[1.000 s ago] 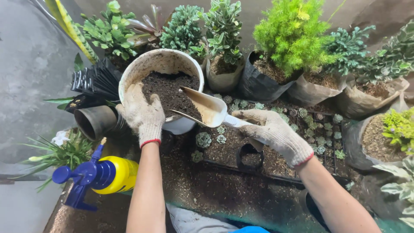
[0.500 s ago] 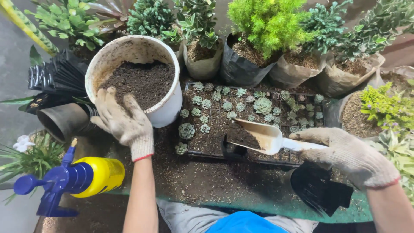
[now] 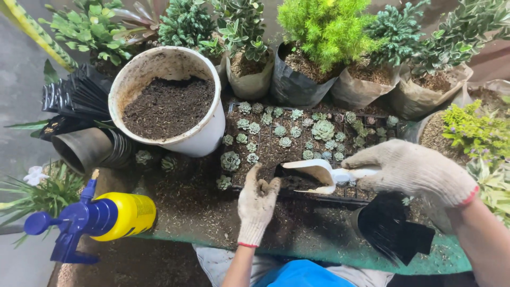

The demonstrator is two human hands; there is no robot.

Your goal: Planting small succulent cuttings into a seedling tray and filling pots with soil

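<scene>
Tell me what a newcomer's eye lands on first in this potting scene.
Centre front, two gloved hands meet over a tray of small succulents: the right hand holds a white scoop with soil in it, and the left hand reaches to its mouth. Up left stands a big white bucket of dark soil, and at the lower left lies a bright yellow spray bottle with a blue nozzle. A row of bagged green plants lines the back.

head camera, looking down, close over plants (image 3: 297, 133)
</scene>
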